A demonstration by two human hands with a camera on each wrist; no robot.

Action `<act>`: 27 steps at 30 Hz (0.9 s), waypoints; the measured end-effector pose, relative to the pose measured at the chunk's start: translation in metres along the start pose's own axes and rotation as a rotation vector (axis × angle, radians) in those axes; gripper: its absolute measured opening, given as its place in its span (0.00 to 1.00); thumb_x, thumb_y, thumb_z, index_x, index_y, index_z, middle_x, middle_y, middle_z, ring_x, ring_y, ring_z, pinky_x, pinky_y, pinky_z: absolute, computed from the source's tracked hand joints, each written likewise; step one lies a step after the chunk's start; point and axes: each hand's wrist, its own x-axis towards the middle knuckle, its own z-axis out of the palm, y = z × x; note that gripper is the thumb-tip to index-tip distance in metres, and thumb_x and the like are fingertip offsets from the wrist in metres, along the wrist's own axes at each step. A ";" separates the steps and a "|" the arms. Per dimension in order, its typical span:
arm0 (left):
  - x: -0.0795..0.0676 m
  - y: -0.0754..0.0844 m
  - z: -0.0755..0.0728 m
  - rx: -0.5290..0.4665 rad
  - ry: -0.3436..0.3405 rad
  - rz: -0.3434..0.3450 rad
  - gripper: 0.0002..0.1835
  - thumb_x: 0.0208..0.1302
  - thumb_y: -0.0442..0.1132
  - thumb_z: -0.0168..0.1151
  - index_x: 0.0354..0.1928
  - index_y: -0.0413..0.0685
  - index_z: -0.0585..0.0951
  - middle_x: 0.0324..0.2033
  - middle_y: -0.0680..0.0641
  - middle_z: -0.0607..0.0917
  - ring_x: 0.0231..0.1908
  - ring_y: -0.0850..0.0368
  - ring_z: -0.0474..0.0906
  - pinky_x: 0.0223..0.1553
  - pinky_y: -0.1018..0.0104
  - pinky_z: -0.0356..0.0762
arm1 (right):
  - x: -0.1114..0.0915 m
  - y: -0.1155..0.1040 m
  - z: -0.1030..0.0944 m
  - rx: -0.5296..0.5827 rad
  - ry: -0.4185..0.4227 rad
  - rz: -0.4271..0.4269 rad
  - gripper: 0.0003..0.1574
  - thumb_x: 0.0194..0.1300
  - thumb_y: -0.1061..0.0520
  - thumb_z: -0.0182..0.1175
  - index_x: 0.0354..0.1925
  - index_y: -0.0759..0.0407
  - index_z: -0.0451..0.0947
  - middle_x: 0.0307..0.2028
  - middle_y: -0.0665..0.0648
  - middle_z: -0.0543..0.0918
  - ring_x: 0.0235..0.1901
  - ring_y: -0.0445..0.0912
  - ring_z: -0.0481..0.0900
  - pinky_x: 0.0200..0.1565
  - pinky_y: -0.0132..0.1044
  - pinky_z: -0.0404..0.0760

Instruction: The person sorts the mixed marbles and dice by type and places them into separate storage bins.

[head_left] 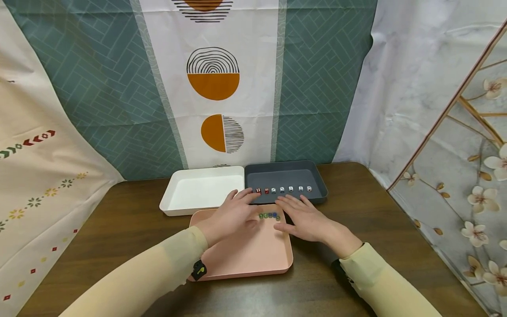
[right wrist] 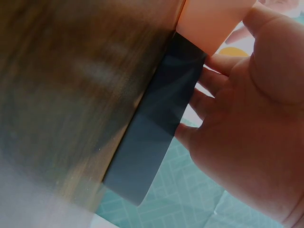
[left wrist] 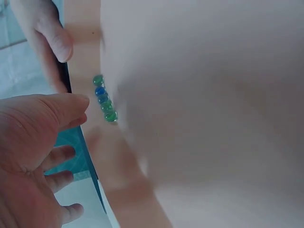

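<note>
A short row of green and blue glass marbles (head_left: 270, 215) lies at the far side of the pink tray (head_left: 249, 255). My left hand (head_left: 233, 215) reaches over this tray, just left of the marbles, with its fingers spread and nothing between them. In the left wrist view the thumb points toward the marble row (left wrist: 103, 99). My right hand (head_left: 305, 218) hovers at the pink tray's right edge, palm down, its fingertips overlapping the near rim of the dark grey tray (head_left: 283, 174). Its fingers are extended and hold nothing.
Inside the dark tray stands a line of red and white dice (head_left: 291, 189), partly covered at its left end by my left fingers. A white tray (head_left: 206, 185) sits beside it on the left. All three trays rest on a brown wooden table (head_left: 130, 233), with patterned cloth (head_left: 317, 88) hanging behind.
</note>
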 end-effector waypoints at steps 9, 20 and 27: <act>0.010 0.004 0.008 0.080 -0.024 -0.012 0.22 0.72 0.45 0.79 0.66 0.60 0.89 0.76 0.41 0.77 0.79 0.37 0.67 0.74 0.28 0.66 | 0.000 0.002 0.001 -0.003 0.002 0.001 0.53 0.80 0.30 0.62 0.86 0.58 0.63 0.85 0.61 0.63 0.86 0.61 0.53 0.82 0.69 0.43; 0.016 0.005 0.014 0.086 -0.049 -0.042 0.18 0.72 0.48 0.78 0.62 0.61 0.91 0.76 0.44 0.77 0.80 0.40 0.65 0.75 0.29 0.64 | -0.001 0.000 -0.001 0.000 0.006 -0.008 0.52 0.81 0.33 0.63 0.85 0.61 0.63 0.84 0.62 0.63 0.85 0.62 0.54 0.81 0.70 0.44; 0.018 0.005 0.018 0.091 -0.052 -0.049 0.17 0.73 0.47 0.78 0.61 0.59 0.92 0.75 0.44 0.78 0.80 0.40 0.66 0.74 0.28 0.65 | 0.000 0.002 0.000 -0.001 0.006 -0.014 0.53 0.81 0.31 0.61 0.85 0.60 0.62 0.85 0.63 0.63 0.85 0.63 0.54 0.81 0.70 0.44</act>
